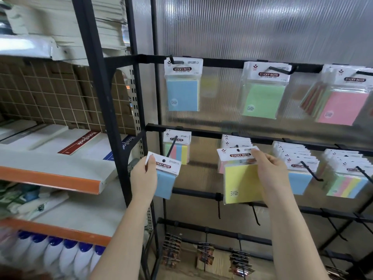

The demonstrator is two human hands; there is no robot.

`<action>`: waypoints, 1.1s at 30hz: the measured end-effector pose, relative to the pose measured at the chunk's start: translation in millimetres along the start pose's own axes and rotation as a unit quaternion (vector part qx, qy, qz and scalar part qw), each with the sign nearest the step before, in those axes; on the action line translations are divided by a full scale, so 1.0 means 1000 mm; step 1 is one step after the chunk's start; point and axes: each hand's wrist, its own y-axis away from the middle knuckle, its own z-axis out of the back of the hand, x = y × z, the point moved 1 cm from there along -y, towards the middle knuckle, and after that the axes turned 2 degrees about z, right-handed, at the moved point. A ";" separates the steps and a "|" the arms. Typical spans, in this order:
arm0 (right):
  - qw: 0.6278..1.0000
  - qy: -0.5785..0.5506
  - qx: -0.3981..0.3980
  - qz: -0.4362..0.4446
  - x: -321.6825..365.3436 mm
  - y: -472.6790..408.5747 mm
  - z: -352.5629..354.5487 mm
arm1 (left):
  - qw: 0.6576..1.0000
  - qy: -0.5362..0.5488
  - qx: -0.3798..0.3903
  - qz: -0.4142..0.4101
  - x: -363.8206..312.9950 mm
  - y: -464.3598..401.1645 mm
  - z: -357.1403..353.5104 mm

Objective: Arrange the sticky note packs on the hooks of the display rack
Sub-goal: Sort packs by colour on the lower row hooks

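View from the head camera toward the display rack (pixel 201 134). The right hand (pixel 270 174) pinches the yellow pack (pixel 241 182) by its white header card, thumb on the card's right end, fingers hidden behind; the pack hangs upright, long axis vertical, its punched hole at the top centre of the card. It sits just in front of the second hook from the left on the middle bar, where a stack of packs (pixel 236 141) already hangs; the hook tip itself cannot be made out behind the card, so whether the hole is threaded is uncertain. The left hand (pixel 144 178) pinches the blue pack (pixel 164 174) at the left corner of its header, thumb in front, pack tilted slightly to the right, its hole exposed. Directly behind and slightly above lies the leftmost hook (pixel 173 145) of the middle bar, a black prong slanting down and toward the viewer, carrying the striped pack (pixel 177 152). Judged next move: the blue pack must rise a little and go away from the viewer so that hole meets prong tip; the left hand is the nearer. Open room lies below both packs; the rack's upright post (pixel 113 118) bounds the left
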 end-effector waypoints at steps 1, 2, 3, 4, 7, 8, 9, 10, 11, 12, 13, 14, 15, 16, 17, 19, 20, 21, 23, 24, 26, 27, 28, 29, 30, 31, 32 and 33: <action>1.000 0.001 0.003 0.001 0.000 0.001 -0.001 | 1.000 -0.004 0.000 -0.010 -0.002 0.001 0.003; 1.000 0.001 0.008 0.005 0.000 0.001 -0.003 | 1.000 -0.009 0.001 -0.020 -0.005 0.001 0.005; 1.000 0.000 0.009 0.009 0.001 0.001 -0.005 | 1.000 -0.013 0.002 -0.028 -0.008 0.001 0.007; 1.000 -0.003 0.009 0.011 0.001 0.002 -0.006 | 0.999 -0.014 0.004 -0.033 -0.011 0.001 0.009; 1.000 -0.010 0.015 0.009 0.003 0.005 -0.009 | 0.999 -0.010 0.008 -0.037 -0.019 -0.005 0.013; 1.000 -0.013 0.018 0.008 0.004 0.006 -0.009 | 0.999 -0.010 0.009 -0.042 -0.023 -0.008 0.014; 1.000 -0.017 0.019 0.008 0.004 0.006 -0.009 | 0.999 -0.006 0.011 -0.047 -0.028 -0.010 0.015; 1.000 -0.020 0.019 0.009 0.004 0.006 -0.009 | 0.999 -0.003 0.013 -0.053 -0.033 -0.012 0.016; 1.000 -0.021 0.017 0.009 0.005 0.006 -0.009 | 0.998 -0.003 0.016 -0.059 -0.039 -0.013 0.016; 1.000 -0.021 0.015 0.011 0.005 0.006 -0.008 | 0.998 -0.003 0.020 -0.067 -0.046 -0.014 0.017; 1.000 -0.020 0.012 0.012 0.005 0.006 -0.008 | 0.997 0.002 0.024 -0.073 -0.053 -0.015 0.017; 1.000 -0.019 0.009 0.013 0.006 0.005 -0.007 | 0.996 0.014 0.027 -0.080 -0.061 -0.016 0.017; 1.000 -0.018 0.007 0.014 0.006 0.005 -0.007 | 0.995 0.026 0.029 -0.089 -0.069 -0.017 0.018; 1.000 -0.018 0.006 0.015 0.006 0.005 -0.006 | 0.994 0.036 0.029 -0.100 -0.077 -0.019 0.018; 1.000 -0.018 0.006 0.015 0.007 0.005 -0.005 | 0.992 0.044 0.030 -0.112 -0.086 -0.020 0.018; 1.000 -0.016 0.007 0.012 0.007 0.005 -0.003 | 0.988 0.052 0.029 -0.139 -0.103 -0.024 0.018; 1.000 -0.013 0.006 0.010 0.007 0.005 -0.002 | 0.987 0.052 0.025 -0.153 -0.112 -0.026 0.018; 1.000 -0.010 0.003 0.009 0.007 0.005 -0.001 | 0.984 0.052 0.022 -0.166 -0.120 -0.028 0.017; 1.000 -0.009 -0.001 0.008 0.007 0.004 0.001 | 0.979 0.059 0.019 -0.193 -0.134 -0.034 0.017; 1.000 -0.009 -0.002 0.008 0.007 0.004 0.001 | 0.976 0.067 0.018 -0.204 -0.141 -0.036 0.016; 1.000 -0.009 -0.006 0.007 0.007 0.004 0.003 | 0.972 0.086 0.013 -0.217 -0.153 -0.041 0.015; 1.000 -0.009 -0.009 0.006 0.007 0.004 0.003 | 0.971 0.092 0.008 -0.220 -0.159 -0.042 0.014; 1.000 -0.010 -0.010 0.005 0.008 0.005 0.004 | 0.971 0.095 0.003 -0.220 -0.164 -0.043 0.012; 1.000 -0.010 -0.010 0.003 0.008 0.005 0.005 | 0.970 0.100 -0.002 -0.221 -0.168 -0.044 0.010; 1.000 -0.011 -0.009 0.002 0.008 0.005 0.005 | 0.970 0.105 -0.008 -0.220 -0.172 -0.045 0.008; 1.000 -0.011 -0.009 0.001 0.008 0.005 0.006 | 0.969 0.112 -0.015 -0.219 -0.175 -0.045 0.007; 1.000 -0.012 -0.010 0.001 0.008 0.005 0.007 | 0.968 0.119 -0.023 -0.219 -0.176 -0.045 0.006; 1.000 -0.013 -0.012 0.002 0.008 0.004 0.007 | 0.966 0.126 -0.032 -0.221 -0.178 -0.045 0.006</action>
